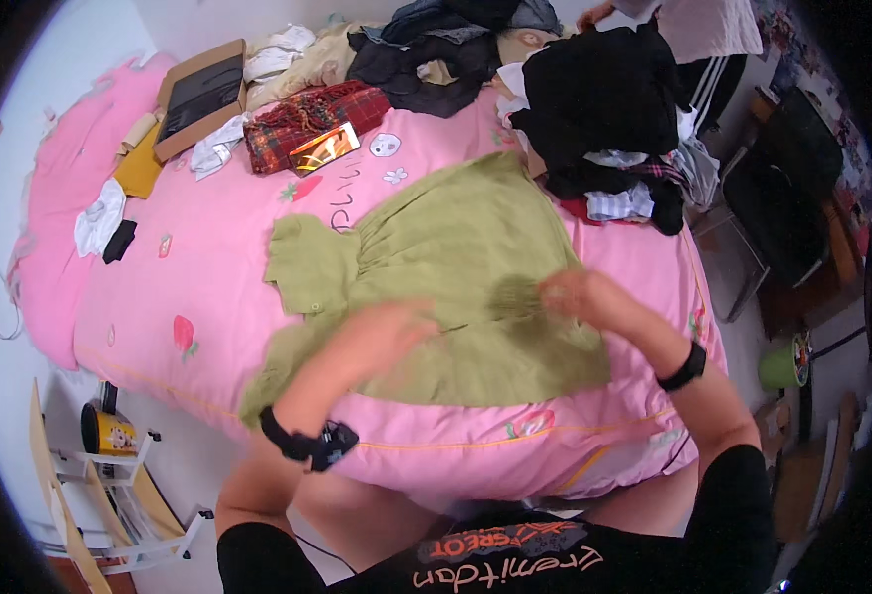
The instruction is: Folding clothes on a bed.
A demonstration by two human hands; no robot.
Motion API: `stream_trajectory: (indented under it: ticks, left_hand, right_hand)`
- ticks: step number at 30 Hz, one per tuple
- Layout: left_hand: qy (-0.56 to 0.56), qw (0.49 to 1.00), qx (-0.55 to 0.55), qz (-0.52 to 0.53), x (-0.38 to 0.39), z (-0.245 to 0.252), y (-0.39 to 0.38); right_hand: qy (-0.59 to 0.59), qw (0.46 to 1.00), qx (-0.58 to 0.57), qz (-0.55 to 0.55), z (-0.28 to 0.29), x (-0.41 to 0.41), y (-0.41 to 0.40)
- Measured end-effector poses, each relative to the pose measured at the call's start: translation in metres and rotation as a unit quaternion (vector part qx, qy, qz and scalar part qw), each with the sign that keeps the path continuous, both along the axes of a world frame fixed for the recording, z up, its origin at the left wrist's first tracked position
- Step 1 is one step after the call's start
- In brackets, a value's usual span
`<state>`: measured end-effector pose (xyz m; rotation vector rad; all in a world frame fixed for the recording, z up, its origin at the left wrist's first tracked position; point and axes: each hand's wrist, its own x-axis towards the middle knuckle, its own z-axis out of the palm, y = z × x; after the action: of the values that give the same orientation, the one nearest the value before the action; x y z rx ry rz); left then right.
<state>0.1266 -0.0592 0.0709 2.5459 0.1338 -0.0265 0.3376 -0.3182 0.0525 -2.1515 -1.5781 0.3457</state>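
Observation:
A light olive-green short-sleeved dress [451,230] lies spread flat over the pink bedding, bodice to the left and skirt hem to the right. Over the dress's waist and near side is my left hand [395,338], blurred by motion, its fingers apart with nothing seen in them. My right hand [581,293] is bent over the skirt near the hem. A dark shadow falls on the cloth beside its fingertips; whether they pinch the fabric is unclear. Both wrists wear black bands.
The pink bed [221,245] carries a red plaid scarf [276,141], a phone [325,148], an open cardboard box [202,96], and a dark clothing pile [607,104]. Another person [711,37] stands at the far right. A chair [777,200] stands right of the bed, a folding table [102,475] at lower left.

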Motion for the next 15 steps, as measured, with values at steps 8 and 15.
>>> stream_trajectory:
  ticks: [8, 15]
  left_hand:
    - [-0.039, 0.986, 0.088, 0.134, 0.13, -0.038, 0.145]
    - [0.015, 0.994, -0.028, 0.108, 0.161, -0.073, 0.166]
  right_hand:
    - [-0.137, 0.982, 0.099, -0.082, -0.002, 0.161, 0.135]
    - [-0.247, 0.951, 0.156, -0.104, -0.063, 0.206, 0.196]
